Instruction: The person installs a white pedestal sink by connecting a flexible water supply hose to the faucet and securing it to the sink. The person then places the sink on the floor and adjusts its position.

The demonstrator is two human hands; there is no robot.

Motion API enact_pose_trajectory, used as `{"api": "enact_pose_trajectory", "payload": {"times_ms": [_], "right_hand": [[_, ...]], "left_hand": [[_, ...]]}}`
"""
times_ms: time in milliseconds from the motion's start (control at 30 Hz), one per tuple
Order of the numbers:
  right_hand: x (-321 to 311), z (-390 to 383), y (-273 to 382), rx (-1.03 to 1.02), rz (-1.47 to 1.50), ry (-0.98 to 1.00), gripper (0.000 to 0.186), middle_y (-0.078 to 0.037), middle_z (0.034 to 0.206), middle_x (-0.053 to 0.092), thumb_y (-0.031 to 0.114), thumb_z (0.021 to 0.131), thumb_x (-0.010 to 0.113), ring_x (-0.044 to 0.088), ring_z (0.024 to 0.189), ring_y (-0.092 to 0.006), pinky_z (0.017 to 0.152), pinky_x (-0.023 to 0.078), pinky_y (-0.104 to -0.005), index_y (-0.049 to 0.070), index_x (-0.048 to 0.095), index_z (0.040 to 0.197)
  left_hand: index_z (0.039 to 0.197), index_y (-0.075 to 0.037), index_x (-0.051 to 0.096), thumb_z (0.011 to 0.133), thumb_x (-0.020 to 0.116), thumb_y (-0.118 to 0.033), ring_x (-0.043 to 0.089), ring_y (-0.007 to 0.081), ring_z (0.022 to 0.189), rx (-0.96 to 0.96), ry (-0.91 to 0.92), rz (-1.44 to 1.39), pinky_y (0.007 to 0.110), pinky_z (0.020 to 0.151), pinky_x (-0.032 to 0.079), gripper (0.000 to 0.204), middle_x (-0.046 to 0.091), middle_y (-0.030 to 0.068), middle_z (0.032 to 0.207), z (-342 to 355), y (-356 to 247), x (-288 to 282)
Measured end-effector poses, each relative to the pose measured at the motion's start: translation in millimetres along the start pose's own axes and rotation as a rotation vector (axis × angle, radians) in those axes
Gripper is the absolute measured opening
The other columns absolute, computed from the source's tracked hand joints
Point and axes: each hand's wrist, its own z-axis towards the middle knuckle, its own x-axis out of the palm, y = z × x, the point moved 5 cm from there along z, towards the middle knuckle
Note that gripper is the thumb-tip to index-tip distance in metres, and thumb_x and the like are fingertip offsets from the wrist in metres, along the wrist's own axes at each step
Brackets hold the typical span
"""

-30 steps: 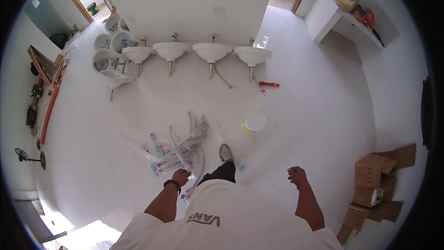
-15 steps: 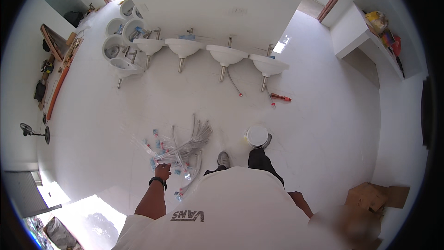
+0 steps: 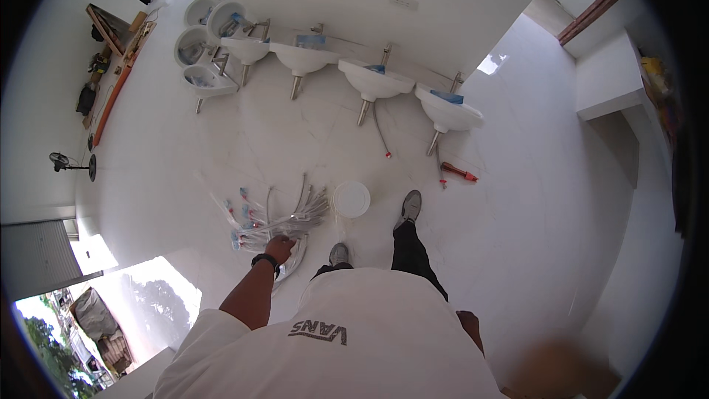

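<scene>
A loose pile of grey braided flexible hoses point(image 3: 303, 210) in clear wrappers, with blue tags and red end caps, lies on the pale floor ahead of me, left of centre. At its near edge my left hand point(image 3: 279, 249), a dark band on the wrist, is closed on some of the hoses, its fingers partly hidden. Close to the camera, at the lower right, my right hand point(image 3: 559, 371) is only a brown blur, its fingers not distinguishable. A white lidded bucket point(image 3: 351, 199) stands just right of the pile, ahead of my left shoe point(image 3: 339, 253).
White washbasins point(image 3: 377, 83) with taps and drain pipes line the wall ahead; more cluster at its left end. A red-handled tool point(image 3: 459, 171) lies near the rightmost basin. Along the left wall are an orange pipe point(image 3: 114, 103) and a fan point(image 3: 72, 165).
The bucket has moved left from my right foot to beside the hoses. My left hand has moved rightward, and the nearest hoses now lie closer to the pile. My view has shifted.
</scene>
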Motion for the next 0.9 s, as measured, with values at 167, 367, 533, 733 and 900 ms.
{"api": "enact_pose_trajectory", "payload": {"times_ms": [167, 367, 533, 733, 900], "right_hand": [[-56.3, 52.2, -24.5, 0.477, 0.036, 0.067, 0.032, -0.009, 0.09, 0.067, 0.027, 0.095, 0.07, 0.068, 0.07, -0.0227, 0.058, 0.053, -0.0374, 0.003, 0.066, 0.115], [-110.3, 141.3, 121.5, 0.198, 0.237, -0.041, 0.037, -0.012, 0.096, 0.068, 0.028, 0.097, 0.068, 0.069, 0.075, -0.0224, 0.061, 0.055, -0.0371, 0.001, 0.064, 0.122], [-118.4, 181.5, 216.5, 0.064, 0.05, 0.084, 0.039, -0.013, 0.099, 0.068, 0.028, 0.097, 0.067, 0.069, 0.077, -0.0227, 0.06, 0.055, -0.0361, 0.0, 0.063, 0.124], [-126.0, 224.8, 261.2, -0.045, -0.174, 0.15, 0.036, -0.012, 0.097, 0.068, 0.029, 0.097, 0.067, 0.069, 0.075, -0.0231, 0.059, 0.054, -0.0371, 0.001, 0.064, 0.12], [-115.2, 240.3, 298.1, -0.097, -0.396, 0.252, 0.032, -0.01, 0.093, 0.067, 0.029, 0.096, 0.068, 0.069, 0.075, -0.0221, 0.059, 0.054, -0.0383, 0.002, 0.065, 0.114]], "left_hand": [[0.138, 0.002, 0.056, 0.1, 0.066, -0.033, 0.071, 0.023, 0.105, 0.366, -0.074, -0.161, 0.036, 0.086, 0.056, 0.053, 0.072, 0.0172, 0.114, -59.4, -264.1, -12.5], [0.132, -0.002, 0.063, 0.1, 0.064, -0.031, 0.069, 0.0333, 0.111, 0.453, -0.077, -0.143, 0.041, 0.098, 0.054, 0.043, 0.069, 0.0221, 0.124, -102.4, -332.8, -14.4], [0.135, 0.0, 0.061, 0.096, 0.068, -0.024, 0.073, 0.0277, 0.102, 0.129, -0.237, 0.07, 0.038, 0.087, 0.058, 0.046, 0.073, 0.0206, 0.114, -65.6, -167.8, -2.8], [0.105, -0.008, 0.07, 0.078, 0.082, -0.026, 0.071, 0.0299, 0.1, 0.093, -0.003, 0.713, 0.044, 0.086, 0.058, 0.034, 0.073, 0.0107, 0.101, -91.7, 26.5, 80.9], [0.096, -0.011, 0.069, 0.074, 0.085, -0.029, 0.069, 0.0296, 0.098, 0.109, 0.094, 0.569, 0.046, 0.084, 0.057, 0.032, 0.072, 0.0069, 0.097, -109.2, 22.5, 146.3]]}}
